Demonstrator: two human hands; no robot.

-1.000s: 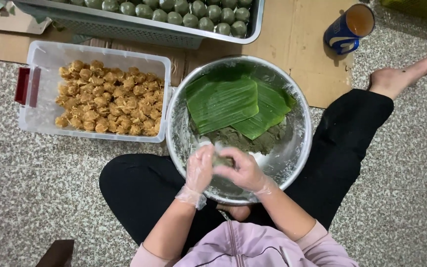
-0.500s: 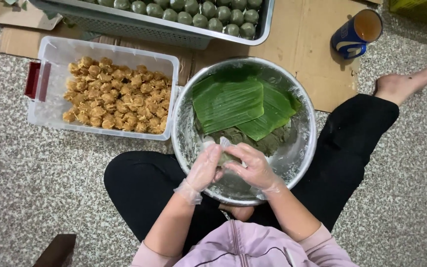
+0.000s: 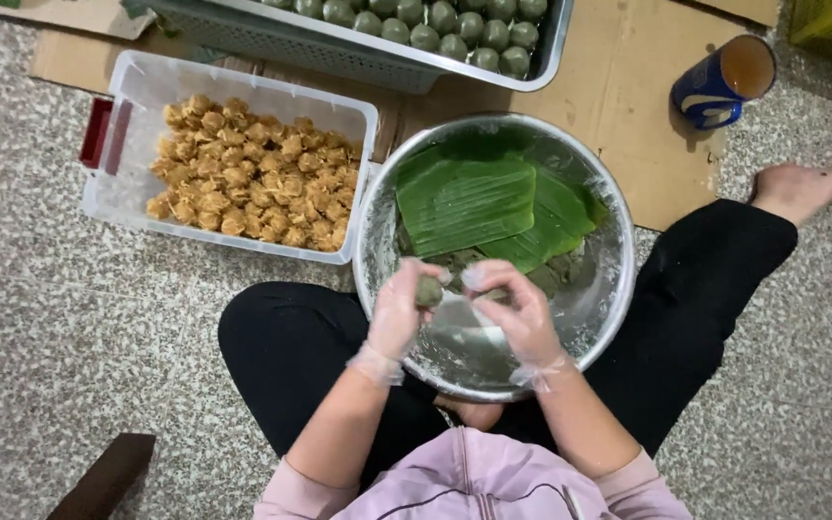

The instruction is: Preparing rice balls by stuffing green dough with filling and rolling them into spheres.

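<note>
I sit cross-legged on the floor with a steel bowl (image 3: 597, 318) in my lap. Both hands wear thin clear gloves. My left hand (image 3: 401, 310) holds a small lump of green dough (image 3: 429, 290) over the bowl's near side. My right hand (image 3: 512, 308) hovers just to the right of it, fingers curled and pinching a small bit of dough. Green banana leaves (image 3: 479, 200) cover the far half of the bowl, and more dark green dough (image 3: 543, 277) lies under their edge.
A clear plastic tub (image 3: 137, 197) of golden-brown filling balls (image 3: 247, 173) stands left of the bowl. A tray (image 3: 551, 60) of green dough balls (image 3: 435, 24) sits at the back on cardboard (image 3: 628, 116). A blue cup (image 3: 721, 82) stands back right. My bare foot (image 3: 806, 188) rests to the right.
My hands have parted slightly; the dough lump now sits in the left hand while the right has drawn a little to the right. The view has shifted slightly.
</note>
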